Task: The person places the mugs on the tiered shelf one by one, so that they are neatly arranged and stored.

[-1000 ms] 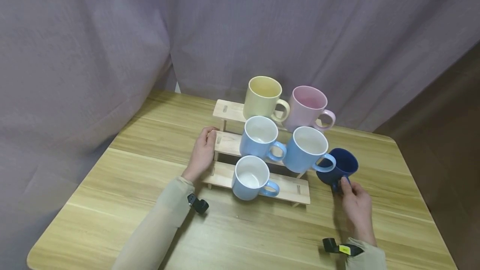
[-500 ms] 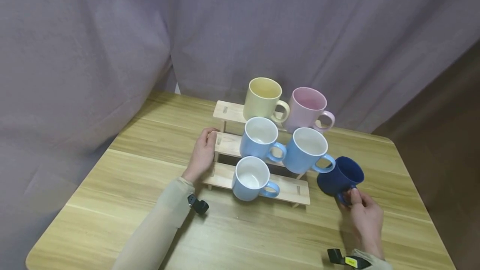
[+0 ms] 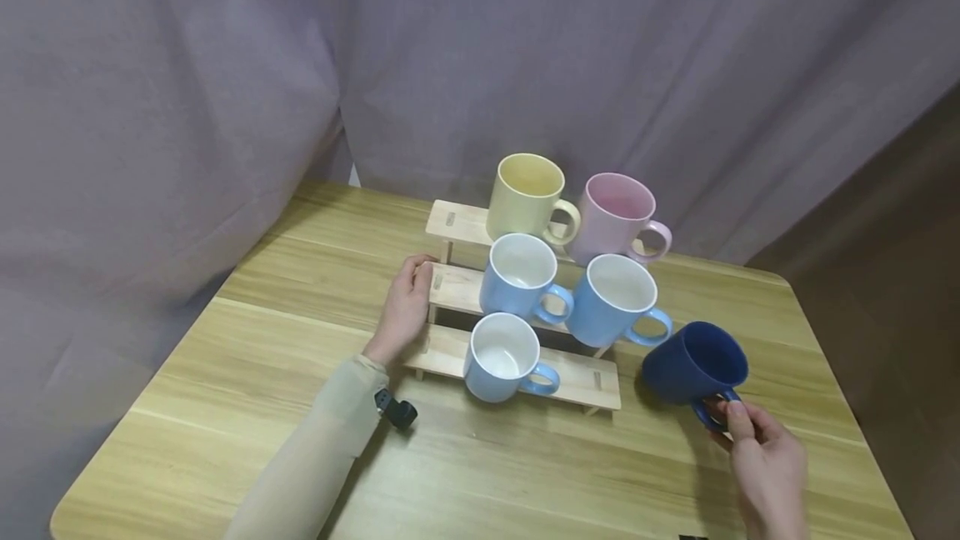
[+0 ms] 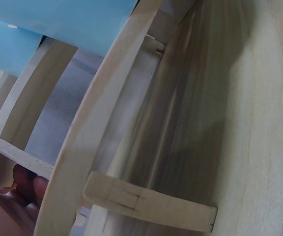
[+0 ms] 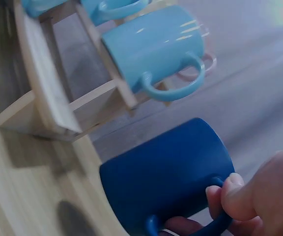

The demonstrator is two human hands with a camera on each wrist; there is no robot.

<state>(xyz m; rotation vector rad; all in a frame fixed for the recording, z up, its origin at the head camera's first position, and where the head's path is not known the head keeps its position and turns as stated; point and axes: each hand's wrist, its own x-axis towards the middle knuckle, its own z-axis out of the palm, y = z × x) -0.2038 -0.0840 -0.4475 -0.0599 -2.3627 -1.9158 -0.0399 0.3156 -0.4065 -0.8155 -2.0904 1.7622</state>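
My right hand point(image 3: 768, 457) pinches the handle of a dark blue mug point(image 3: 682, 369) at the right of the rack; the mug tilts, and its shadow lies apart from it on the table in the right wrist view. At the middle shelf's left end, my left hand point(image 3: 405, 307) grips the three-tier wooden rack point(image 3: 453, 286), fingers point(image 4: 38, 189) curled at its side support. A yellow mug point(image 3: 517, 202) and a pink mug point(image 3: 603, 223) stand on the top tier. Light blue mugs sit below: two on the middle tier point(image 3: 513, 290), one on the lowest point(image 3: 487, 373).
The rack stands on a wood-grain table point(image 3: 300, 298). Grey curtains point(image 3: 480, 65) hang behind and to the left, and a brown cloth point(image 3: 885, 257) hangs at the right. The light blue mug handle point(image 3: 660, 327) on the middle tier juts toward the dark blue mug.
My right hand has carried the dark blue mug to the right and nearer to me, away from the rack's right end. My left hand and the mugs on the rack stay in place.
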